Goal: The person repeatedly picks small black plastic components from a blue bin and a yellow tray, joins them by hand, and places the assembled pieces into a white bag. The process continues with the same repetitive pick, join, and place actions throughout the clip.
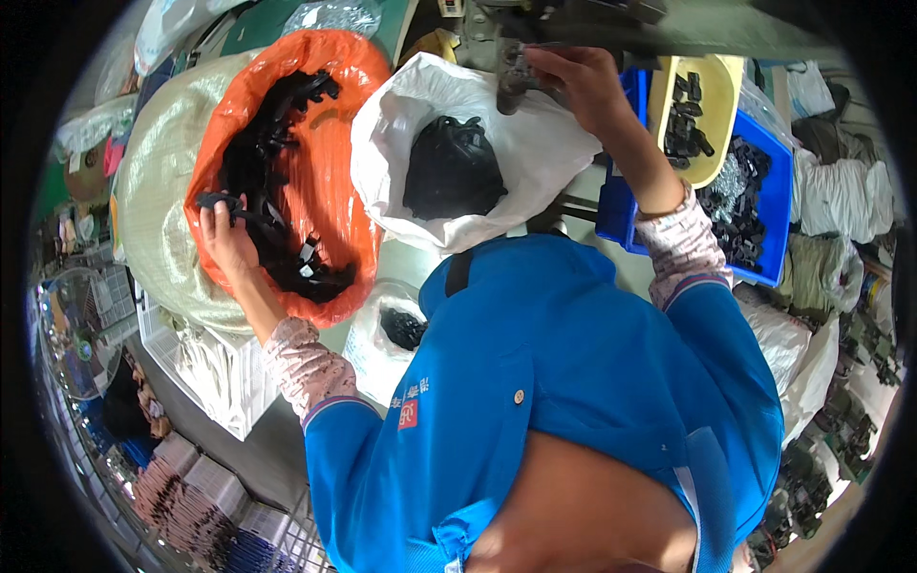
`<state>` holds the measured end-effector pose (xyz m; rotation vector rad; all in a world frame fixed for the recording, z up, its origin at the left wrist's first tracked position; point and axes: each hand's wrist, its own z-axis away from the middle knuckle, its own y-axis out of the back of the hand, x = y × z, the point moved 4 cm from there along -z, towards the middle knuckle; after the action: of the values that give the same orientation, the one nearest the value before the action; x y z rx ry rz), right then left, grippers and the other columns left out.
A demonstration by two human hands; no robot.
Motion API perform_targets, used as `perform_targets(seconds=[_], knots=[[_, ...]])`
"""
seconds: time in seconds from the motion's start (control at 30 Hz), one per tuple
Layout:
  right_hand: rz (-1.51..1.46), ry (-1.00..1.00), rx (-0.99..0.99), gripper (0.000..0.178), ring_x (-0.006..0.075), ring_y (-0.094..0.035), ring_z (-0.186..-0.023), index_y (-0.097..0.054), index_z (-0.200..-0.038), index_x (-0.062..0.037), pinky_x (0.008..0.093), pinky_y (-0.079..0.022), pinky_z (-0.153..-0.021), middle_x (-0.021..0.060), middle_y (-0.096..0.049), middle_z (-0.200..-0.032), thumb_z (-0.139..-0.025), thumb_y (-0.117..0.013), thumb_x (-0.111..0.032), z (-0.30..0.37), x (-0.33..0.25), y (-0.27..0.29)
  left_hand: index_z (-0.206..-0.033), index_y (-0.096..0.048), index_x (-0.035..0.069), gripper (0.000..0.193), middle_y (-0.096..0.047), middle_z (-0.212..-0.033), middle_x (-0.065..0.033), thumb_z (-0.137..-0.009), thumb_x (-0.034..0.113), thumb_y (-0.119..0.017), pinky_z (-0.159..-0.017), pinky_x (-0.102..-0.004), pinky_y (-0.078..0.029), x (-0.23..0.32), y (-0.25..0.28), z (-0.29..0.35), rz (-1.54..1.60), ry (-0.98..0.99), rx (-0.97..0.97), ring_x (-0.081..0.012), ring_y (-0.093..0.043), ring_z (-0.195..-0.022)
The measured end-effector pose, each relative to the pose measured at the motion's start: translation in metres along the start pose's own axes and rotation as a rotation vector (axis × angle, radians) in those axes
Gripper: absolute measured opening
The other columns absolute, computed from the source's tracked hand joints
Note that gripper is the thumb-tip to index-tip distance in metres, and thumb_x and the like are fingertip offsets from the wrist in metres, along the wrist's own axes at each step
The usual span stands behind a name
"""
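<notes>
My left hand point(227, 241) is at the left rim of an orange woven bag point(358, 72). Its fingers are closed on a small black part point(220, 203). More black parts point(267, 177) lie in that bag. My right hand point(581, 84) is raised above the far edge of a white sack point(387, 134). The fingers are closed at a dark grey, metal-looking piece point(513, 78); whether it is loose or belongs to the machine behind, I cannot tell. Inside the white sack sits a dark bundle point(454, 172), its contents not clear.
On the right, a yellow tray point(723, 91) with black parts stands by a blue bin point(778, 215) of similar parts. A pale woven sack point(158, 181) leans left of the orange bag, near a white crate point(253, 396). Machine metalwork point(707, 33) hangs across the far side.
</notes>
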<state>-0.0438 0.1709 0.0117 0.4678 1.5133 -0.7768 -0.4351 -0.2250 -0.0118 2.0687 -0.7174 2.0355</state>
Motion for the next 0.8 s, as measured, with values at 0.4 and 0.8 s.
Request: perform_targets(seconds=[0.4, 0.8], knots=[[0.429, 0.375, 0.150, 0.025, 0.0296, -0.066, -0.071, -0.072, -0.088, -0.0043, 0.0365, -0.049, -0.063, 0.0151, -0.065, -0.073, -0.089, -0.068, -0.028, 0.013, 0.014, -0.021, -0.133, -0.047, -0.002, 0.045, -0.053, -0.109, -0.0117, -0.097, 0.023, -0.059, -0.073, -0.0280, -0.039, -0.033, -0.259, 0.140, 0.773, 0.727, -0.606, -0.0186, -0.047, -0.093], [1.303, 0.222, 0.735, 0.027, 0.0333, -0.063, -0.089, -0.067, -0.107, -0.0107, 0.0421, -0.053, -0.071, 0.0109, -0.063, -0.094, -0.080, -0.069, -0.011, 0.242, 0.005, 0.209, -0.096, -0.065, 0.001, 0.013, -0.060, -0.073, -0.0029, -0.084, -0.001, -0.069, -0.049, -0.0248, -0.038, -0.062, -0.457, 0.268, 0.159, 0.704, -0.921, -0.0120, -0.054, -0.054]])
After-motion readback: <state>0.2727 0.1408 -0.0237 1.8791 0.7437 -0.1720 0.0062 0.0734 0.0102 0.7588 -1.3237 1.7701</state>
